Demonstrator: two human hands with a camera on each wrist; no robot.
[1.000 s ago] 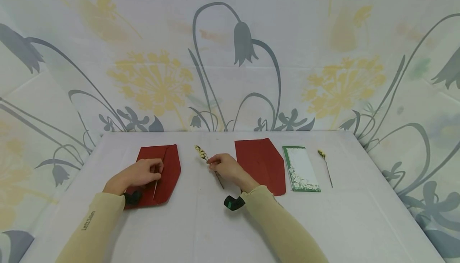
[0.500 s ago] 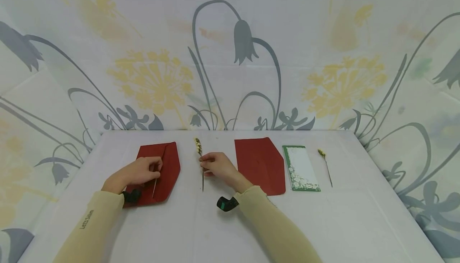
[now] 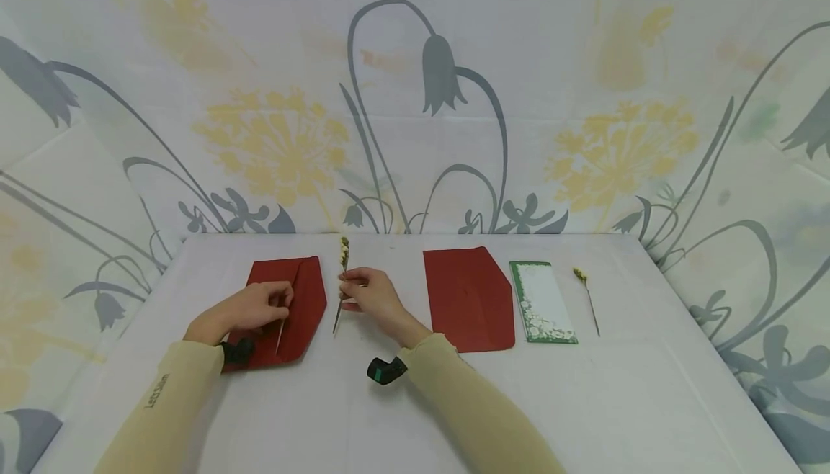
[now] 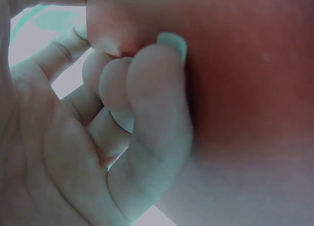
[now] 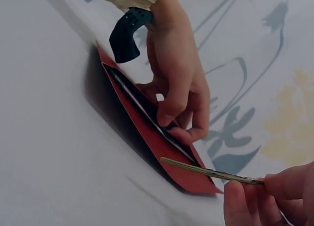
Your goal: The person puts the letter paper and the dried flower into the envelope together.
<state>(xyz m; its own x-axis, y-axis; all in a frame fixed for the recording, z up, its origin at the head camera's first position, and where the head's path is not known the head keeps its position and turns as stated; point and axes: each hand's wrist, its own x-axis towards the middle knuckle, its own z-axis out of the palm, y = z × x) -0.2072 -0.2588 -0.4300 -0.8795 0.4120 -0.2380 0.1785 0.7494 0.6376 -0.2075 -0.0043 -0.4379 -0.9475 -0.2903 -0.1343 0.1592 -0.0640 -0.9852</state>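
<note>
My left hand (image 3: 256,308) pinches the edge of the left red envelope (image 3: 306,326), holding its pocket apart. In the right wrist view a dark gap runs along that envelope (image 5: 146,129), with a pale edge inside it. My right hand (image 3: 377,300) pinches a dried flower sprig (image 3: 344,252) by its stem, just right of the envelope. The yellow head points up and away. Its bare stem (image 5: 208,172) reaches toward the envelope in the right wrist view, apparently not touching it. Curled fingers (image 4: 159,88) against blurred red paper fill the left wrist view.
A second red envelope (image 3: 463,301) lies right of centre on the white table (image 3: 622,409). Beside it is a white card (image 3: 541,301) with a green floral border. Another yellow-headed sprig (image 3: 588,297) lies farther right. A flower-printed cloth (image 3: 402,135) rises behind the table.
My right hand has moved left toward the left envelope with the flower sprig, whose tilt has swung so the stem end points down and left. My left hand stays on the envelope.
</note>
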